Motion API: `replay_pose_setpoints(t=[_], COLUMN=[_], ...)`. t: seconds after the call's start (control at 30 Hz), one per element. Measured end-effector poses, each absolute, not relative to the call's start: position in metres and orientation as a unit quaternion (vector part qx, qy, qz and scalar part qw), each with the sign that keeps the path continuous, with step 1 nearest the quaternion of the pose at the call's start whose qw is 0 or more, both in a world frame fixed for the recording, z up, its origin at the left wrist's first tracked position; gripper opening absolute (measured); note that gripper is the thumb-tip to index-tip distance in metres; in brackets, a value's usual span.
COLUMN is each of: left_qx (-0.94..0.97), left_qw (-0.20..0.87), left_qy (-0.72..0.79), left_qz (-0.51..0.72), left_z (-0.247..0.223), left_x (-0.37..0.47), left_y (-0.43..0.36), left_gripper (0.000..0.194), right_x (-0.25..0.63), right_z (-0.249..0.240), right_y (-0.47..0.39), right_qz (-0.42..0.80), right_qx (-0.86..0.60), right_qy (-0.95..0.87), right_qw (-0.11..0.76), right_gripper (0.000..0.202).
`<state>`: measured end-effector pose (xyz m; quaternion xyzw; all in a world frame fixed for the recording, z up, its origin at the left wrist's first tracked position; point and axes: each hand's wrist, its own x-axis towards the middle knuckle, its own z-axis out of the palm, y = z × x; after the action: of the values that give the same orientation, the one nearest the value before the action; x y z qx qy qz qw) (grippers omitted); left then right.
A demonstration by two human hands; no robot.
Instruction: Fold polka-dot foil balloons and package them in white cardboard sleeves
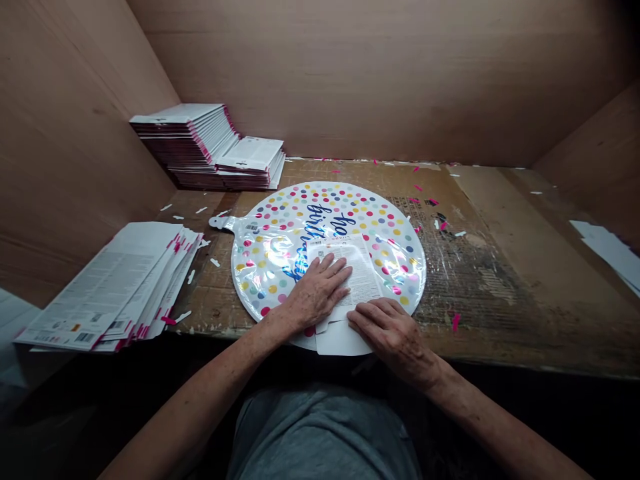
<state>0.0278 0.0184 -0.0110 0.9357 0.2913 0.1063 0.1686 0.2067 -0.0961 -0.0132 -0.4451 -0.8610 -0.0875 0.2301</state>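
A round foil balloon [390, 230], flat and white with coloured dots and blue "happy birthday" lettering, lies on the bench with its tail pointing left. On its near half rests a white printed paper envelope [361, 277] with an unprinted flap [340, 340] at the near end. My left hand [320, 290] lies on the envelope, its fingers stretched out and slightly spread. At the envelope's near right edge, my right hand [390, 330] is closed, with bent fingers held together on the paper by the flap. Its fingertips are partly hidden.
Printed envelopes with pink edges lie in a fanned pile [115, 280] at the left. More stand in tall stacks [210, 147] at the back left. Pink and white paper scraps dot the cardboard-covered bench [500, 280]. White sheets [607, 250] lie far right. Wooden panels [375, 80] enclose the bench.
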Motion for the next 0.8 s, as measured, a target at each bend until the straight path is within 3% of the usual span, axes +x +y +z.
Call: replay_pose_setpoints(t=[0.37,0.47,0.57,0.67,0.8], left_qx=[0.945,0.949,0.954,0.947,0.916], left_qw=[0.163,0.148,0.133,0.122,0.131], left_qy=[0.264,0.251,0.227,0.22,0.237], left_qz=[0.109,0.125,0.146,0.199,0.298], left_z=[-0.016,-0.019,-0.021,-0.02,-0.012], left_x=[0.029,0.03,0.033,0.032,0.014], left_y=[0.025,0.03,0.034,0.029,-0.002], left_gripper=[0.042,0.041,0.04,0.029,0.017], right_x=[0.198,0.214,0.232,0.237,0.224], right_z=[-0.009,-0.001,0.004,0.0,-0.02], right_y=[-0.077,-0.099,-0.131,-0.146,-0.139], right_qz=[-0.127,-0.046,0.047,-0.036,-0.118], right_qx=[-0.476,-0.469,-0.468,-0.491,-0.457], right_qy=[-0.864,-0.878,-0.873,-0.845,-0.853], right_qw=[0.105,0.086,0.128,0.209,0.223], right_gripper=[0.027,0.03,0.034,0.04,0.037])
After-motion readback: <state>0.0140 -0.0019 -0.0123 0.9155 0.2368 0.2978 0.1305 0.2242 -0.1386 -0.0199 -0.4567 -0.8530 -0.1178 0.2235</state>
